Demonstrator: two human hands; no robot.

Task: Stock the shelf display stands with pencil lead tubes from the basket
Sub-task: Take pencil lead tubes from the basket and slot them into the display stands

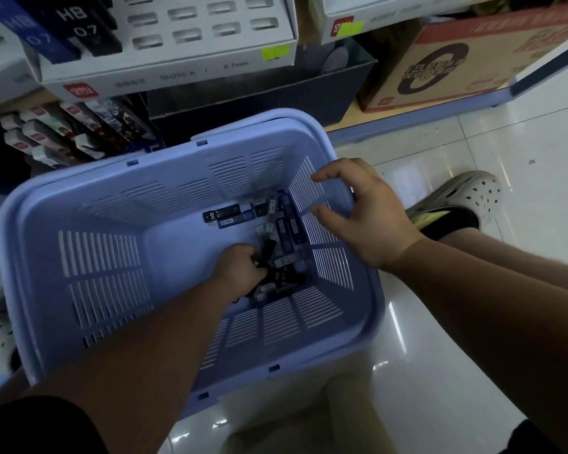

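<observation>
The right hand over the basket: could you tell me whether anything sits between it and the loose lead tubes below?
Nothing visible does. The right hand hovers open above the basket's right wall, and the tubes lie uncovered on the floor beneath it. The left hand is already closed on several tubes nearer the front, off to one side.

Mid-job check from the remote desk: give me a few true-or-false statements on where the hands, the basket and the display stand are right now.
1. The left hand is down inside the basket, its grip closed on black lead tubes. True.
2. The right hand is closed around a tube. False: its fingers are spread open over the basket's right wall, holding nothing.
3. The basket is empty. False: loose tubes lie at the bottom, towards its right side.
4. The white display stand on the shelf has many empty slots. True.
5. The stand's label reads 0.5mm. False: it reads 0.7mm.
</observation>
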